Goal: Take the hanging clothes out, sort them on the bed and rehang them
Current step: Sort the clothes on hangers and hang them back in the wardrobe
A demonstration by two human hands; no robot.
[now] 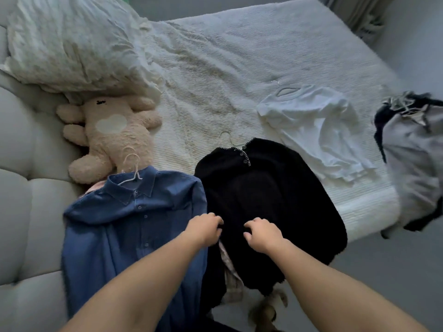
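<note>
The black knit top (271, 200) lies flat on the bed (215, 56), collar and hanger hook pointing away, length running toward the person; the left hand (205, 230) and right hand (261, 233) both pinch its fabric with curled fingers, beside the blue shirt (129, 226)

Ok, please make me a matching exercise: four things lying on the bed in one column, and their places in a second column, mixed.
Things:
1. blue shirt
2. black sweater
3. white top
4. plush toy

Places:
A. under both hands
B. beside the pillow, near the headboard
C. nearest the headboard side, collar touching the toy
D. between the sweater and the grey pile

Pairs: 1-C, 2-A, 3-D, 4-B
</note>
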